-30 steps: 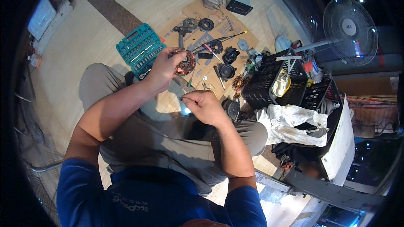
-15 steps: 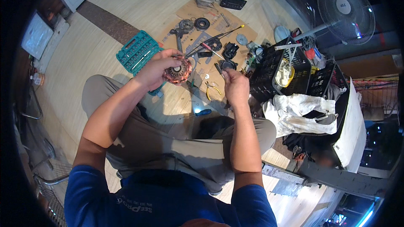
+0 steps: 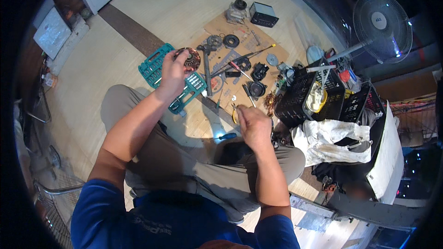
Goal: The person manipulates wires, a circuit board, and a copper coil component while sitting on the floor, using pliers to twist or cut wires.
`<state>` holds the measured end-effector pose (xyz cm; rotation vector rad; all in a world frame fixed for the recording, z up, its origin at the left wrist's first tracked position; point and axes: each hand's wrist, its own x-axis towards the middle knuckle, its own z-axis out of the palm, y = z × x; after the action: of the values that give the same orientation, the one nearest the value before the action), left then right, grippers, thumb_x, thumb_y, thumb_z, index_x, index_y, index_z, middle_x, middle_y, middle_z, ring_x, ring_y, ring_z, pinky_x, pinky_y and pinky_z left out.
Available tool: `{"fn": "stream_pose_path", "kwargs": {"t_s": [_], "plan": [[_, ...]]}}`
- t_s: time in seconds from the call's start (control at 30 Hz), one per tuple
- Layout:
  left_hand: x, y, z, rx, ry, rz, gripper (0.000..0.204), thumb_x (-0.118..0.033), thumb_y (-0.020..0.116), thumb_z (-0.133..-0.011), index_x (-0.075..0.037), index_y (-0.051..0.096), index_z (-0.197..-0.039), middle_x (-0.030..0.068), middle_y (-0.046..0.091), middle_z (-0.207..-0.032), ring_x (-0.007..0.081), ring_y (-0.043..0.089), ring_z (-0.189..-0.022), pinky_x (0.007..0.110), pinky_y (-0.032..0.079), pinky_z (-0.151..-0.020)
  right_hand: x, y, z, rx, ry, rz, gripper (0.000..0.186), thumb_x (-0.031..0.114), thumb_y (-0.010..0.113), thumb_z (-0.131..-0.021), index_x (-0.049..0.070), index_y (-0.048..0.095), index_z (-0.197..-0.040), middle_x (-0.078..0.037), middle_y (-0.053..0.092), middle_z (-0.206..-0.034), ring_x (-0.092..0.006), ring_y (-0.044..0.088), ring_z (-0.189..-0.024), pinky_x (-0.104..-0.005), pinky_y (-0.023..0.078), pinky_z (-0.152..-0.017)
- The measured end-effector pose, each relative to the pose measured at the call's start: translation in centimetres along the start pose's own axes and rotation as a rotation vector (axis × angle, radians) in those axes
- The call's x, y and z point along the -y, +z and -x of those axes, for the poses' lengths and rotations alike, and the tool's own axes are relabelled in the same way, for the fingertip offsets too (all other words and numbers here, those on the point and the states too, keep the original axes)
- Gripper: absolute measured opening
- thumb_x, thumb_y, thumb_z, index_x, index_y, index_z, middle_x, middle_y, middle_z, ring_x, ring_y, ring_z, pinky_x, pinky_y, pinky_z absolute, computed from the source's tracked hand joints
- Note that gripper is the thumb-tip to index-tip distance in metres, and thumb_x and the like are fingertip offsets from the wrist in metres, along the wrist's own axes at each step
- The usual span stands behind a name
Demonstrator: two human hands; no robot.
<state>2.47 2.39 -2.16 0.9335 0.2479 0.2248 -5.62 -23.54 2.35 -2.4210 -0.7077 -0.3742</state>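
Note:
My left hand (image 3: pixel 173 71) grips a round copper-wound coil (image 3: pixel 190 59), its wound face turned up, above an open teal socket set case (image 3: pixel 154 60). My right hand (image 3: pixel 255 127) is closed low over the near edge of the cardboard. Yellow-handled pliers (image 3: pixel 235 114) show partly beside its fingers; the rest is covered. A slim dark-ended tool (image 3: pixel 248 94) points away from the fingertips, its near end at the hand. Whether the fingers hold either one is hidden.
The cardboard (image 3: pixel 277 48) bears a hammer (image 3: pixel 207 71), a red-handled screwdriver (image 3: pixel 239 69) and several dark round parts. A blue screwdriver (image 3: pixel 227 136) lies near my legs. Black crates (image 3: pixel 297 97), a stained white cloth (image 3: pixel 323 140) and a fan (image 3: pixel 380 23) stand right.
My left hand has carried the coil forward over the socket case. My right hand has drawn back from the slim tool, baring more of it, and now covers part of the pliers.

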Motion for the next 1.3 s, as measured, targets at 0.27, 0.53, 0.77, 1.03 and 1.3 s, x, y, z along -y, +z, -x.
{"fn": "stream_pose_path", "kwargs": {"t_s": [0.27, 0.53, 0.77, 1.03, 1.3], "plan": [[-2.5, -0.6, -1.2, 0.186, 0.061, 0.18, 0.023, -0.012, 0.046, -0.095, 0.007, 0.053, -0.105, 0.0174, 0.065, -0.096, 0.0279, 0.067, -0.085, 0.045, 0.057, -0.078, -1.4, 2.3, 1.4, 0.315, 0.302, -0.179, 0.017, 0.015, 0.064, -0.086, 0.0, 0.067, -0.095, -0.015, 0.067, -0.082, -0.0249, 0.066, -0.076, -0.034, 0.051, -0.066], [-1.9, 1.3, 1.5, 0.346, 0.084, 0.139, 0.033, -0.001, 0.05, -0.089, 0.002, 0.039, -0.12, 0.013, 0.055, -0.107, 0.0207, 0.06, -0.098, 0.035, 0.054, -0.083, -3.9, 1.1, 0.3, 0.42, 0.465, -0.669, 0.05, 0.028, 0.055, -0.095, -0.007, 0.047, -0.13, -0.015, 0.058, -0.122, -0.0179, 0.051, -0.115, -0.0286, 0.037, -0.099], [0.4, 2.6, 3.5, 0.369, 0.036, -0.084, 0.037, -0.003, 0.053, -0.087, 0.0, 0.04, -0.121, 0.014, 0.056, -0.111, 0.0226, 0.059, -0.103, 0.038, 0.051, -0.09, -1.2, 4.6, -1.9, 0.303, 0.615, -1.176, 0.029, 0.02, 0.047, -0.098, -0.002, 0.058, -0.113, -0.008, 0.064, -0.095, -0.0126, 0.059, -0.085, -0.0262, 0.046, -0.078], [0.8, 3.0, 4.3, 0.334, 0.015, 0.023, 0.036, -0.008, 0.052, -0.09, 0.0, 0.04, -0.123, 0.0153, 0.056, -0.115, 0.0238, 0.06, -0.103, 0.038, 0.051, -0.09, 1.8, 8.0, -2.1, 0.265, 0.68, -0.907, 0.02, 0.018, 0.056, -0.092, 0.003, 0.066, -0.1, -0.008, 0.063, -0.069, -0.0155, 0.057, -0.059, -0.0294, 0.047, -0.06], [-1.2, 1.9, 3.3, 0.356, -0.206, 0.054, 0.035, -0.016, 0.051, -0.089, 0.0, 0.047, -0.12, 0.0152, 0.059, -0.113, 0.0266, 0.061, -0.101, 0.045, 0.052, -0.088, -1.4, 5.8, -2.1, 0.095, 0.425, -0.139, 0.02, 0.014, 0.057, -0.088, 0.008, 0.065, -0.106, -0.02, 0.065, -0.086, -0.0378, 0.064, -0.079, -0.0425, 0.052, -0.069]]}}
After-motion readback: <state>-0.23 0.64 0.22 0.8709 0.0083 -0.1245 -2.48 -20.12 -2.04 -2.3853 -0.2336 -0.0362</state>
